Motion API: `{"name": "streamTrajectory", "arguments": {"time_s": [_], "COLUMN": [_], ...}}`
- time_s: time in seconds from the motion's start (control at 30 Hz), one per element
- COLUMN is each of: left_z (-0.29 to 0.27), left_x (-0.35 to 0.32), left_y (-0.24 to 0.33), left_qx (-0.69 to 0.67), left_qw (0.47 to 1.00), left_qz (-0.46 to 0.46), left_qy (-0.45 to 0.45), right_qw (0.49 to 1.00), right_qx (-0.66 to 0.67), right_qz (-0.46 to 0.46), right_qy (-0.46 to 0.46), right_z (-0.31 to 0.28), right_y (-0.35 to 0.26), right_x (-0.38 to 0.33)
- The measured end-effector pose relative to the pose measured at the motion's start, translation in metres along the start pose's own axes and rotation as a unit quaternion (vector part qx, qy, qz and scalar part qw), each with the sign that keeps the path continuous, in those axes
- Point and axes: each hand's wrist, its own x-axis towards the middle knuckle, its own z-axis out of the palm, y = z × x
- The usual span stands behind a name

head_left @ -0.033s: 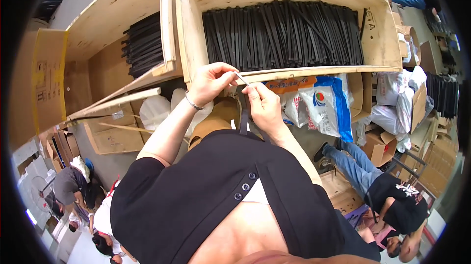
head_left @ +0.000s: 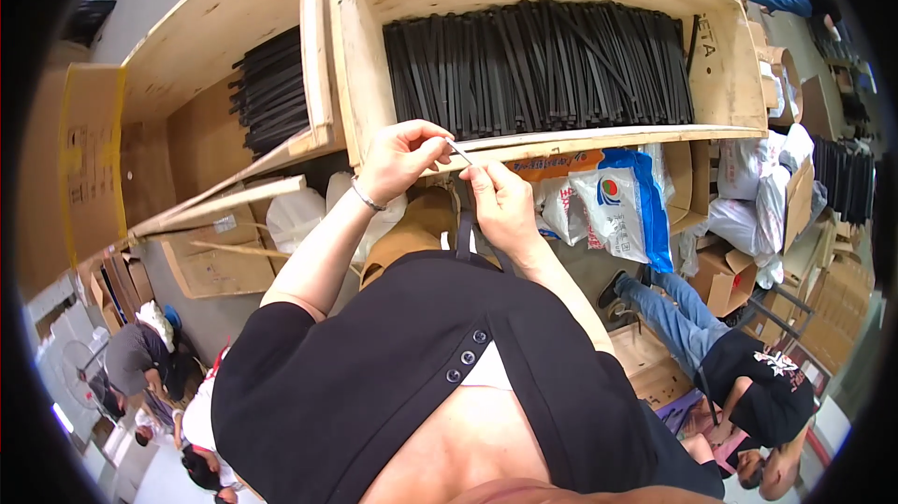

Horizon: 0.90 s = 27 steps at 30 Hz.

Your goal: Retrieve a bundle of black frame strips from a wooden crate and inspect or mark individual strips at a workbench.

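Evenly pinched at the crate's corner

By the near left corner of the wooden crate (head_left: 716, 132), the left hand (head_left: 398, 158) pinches one end of a slim pale rod (head_left: 460, 151); the right hand (head_left: 505, 204) pinches the other, presumably to steady so thin a piece. Inside the crate, black strips (head_left: 538, 69) lie packed side by side, probably to save room.
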Motion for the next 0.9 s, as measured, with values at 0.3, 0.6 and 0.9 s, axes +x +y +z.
{"name": "streamTrajectory", "arguments": {"time_s": [0.3,0.6,0.9], "left_z": [-0.023,-0.015,0.035], "left_x": [0.145,0.270,0.339], "left_y": [-0.041,-0.141,-0.195], "left_qx": [0.014,0.108,0.558], "left_qw": [0.981,0.941,0.741], "left_qz": [-0.145,-0.320,-0.288], "left_qy": [0.130,0.036,-0.238], "right_qw": [0.990,0.839,0.838], "right_qx": [-0.097,-0.510,-0.476], "right_qz": [0.096,0.070,0.050], "right_qy": [0.025,0.178,0.262], "right_z": [-0.026,-0.164,-0.191], "right_y": [0.035,0.174,0.202], "right_x": [0.101,0.125,0.151]}}
